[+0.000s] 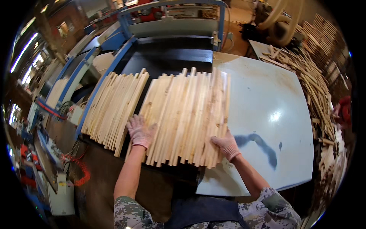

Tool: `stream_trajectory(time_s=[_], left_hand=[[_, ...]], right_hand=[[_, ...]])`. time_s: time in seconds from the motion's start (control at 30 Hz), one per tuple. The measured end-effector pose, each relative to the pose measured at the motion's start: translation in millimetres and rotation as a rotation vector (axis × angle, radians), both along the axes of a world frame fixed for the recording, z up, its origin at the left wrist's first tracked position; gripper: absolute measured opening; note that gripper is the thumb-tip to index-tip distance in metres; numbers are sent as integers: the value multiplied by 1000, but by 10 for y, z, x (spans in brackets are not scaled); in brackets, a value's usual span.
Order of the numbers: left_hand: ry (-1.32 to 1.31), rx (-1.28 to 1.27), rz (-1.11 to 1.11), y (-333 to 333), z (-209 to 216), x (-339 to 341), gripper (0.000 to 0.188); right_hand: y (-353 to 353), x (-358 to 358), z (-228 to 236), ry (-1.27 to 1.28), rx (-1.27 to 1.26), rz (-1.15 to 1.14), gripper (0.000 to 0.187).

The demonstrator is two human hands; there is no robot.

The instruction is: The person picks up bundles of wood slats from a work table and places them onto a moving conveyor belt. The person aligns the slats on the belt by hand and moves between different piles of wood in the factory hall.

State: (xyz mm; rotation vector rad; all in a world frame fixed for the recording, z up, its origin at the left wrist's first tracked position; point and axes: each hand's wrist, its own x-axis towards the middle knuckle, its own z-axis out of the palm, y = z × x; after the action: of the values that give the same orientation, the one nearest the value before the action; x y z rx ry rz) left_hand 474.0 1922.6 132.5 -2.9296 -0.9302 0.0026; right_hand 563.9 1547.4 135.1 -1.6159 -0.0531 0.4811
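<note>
A wide batch of pale wooden strips (179, 114) lies side by side, partly on a black conveyor bed (171, 55) and partly on a grey-white metal table. My left hand (141, 131), in a pinkish knit glove, rests against the batch's left edge with its fingers spread. At the right edge, near the front, my right hand (226, 145) in a matching glove presses on the strips, thumb apart from the fingers. Left of a dark gap lies a second, narrower batch of strips (114, 108), untouched by either hand. Their ends are uneven at both front and back.
The metal table (270, 114) extends to the right, with dark stains on it. A blue machine frame (171, 4) spans the far end of the bed. Scrap wood (310, 91) is heaped at far right. Other blue machines (68, 82) and an orange coiled hose (82, 173) are at left.
</note>
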Motion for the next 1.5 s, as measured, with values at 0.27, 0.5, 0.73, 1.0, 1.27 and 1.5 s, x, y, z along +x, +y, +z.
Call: stream_trajectory(time_s=[0.27,0.5,0.73,1.0,1.27,1.5], left_hand=[[-51,-76,-8,537,31,-113,91],[-169,-14,-92,637,-121,-172,89],[-182,-20,-173,690,-83,-245,91],[-123,-118,-204,717,-62,-356,92],[-31,-45,-181,576,46,-268,89],[-13,-62,-161,619,21,-266,87]], right_hand=[[491,52,-241,-3,-185,3,83],[508,150,110,143,-439,104,70],[739,406,537,-130,-945,79,83],[1000,744,348,-81,-967,-84,80],[834,888,276,-138,-932,-63,57],[454,781,541,-131,-861,-66,47]])
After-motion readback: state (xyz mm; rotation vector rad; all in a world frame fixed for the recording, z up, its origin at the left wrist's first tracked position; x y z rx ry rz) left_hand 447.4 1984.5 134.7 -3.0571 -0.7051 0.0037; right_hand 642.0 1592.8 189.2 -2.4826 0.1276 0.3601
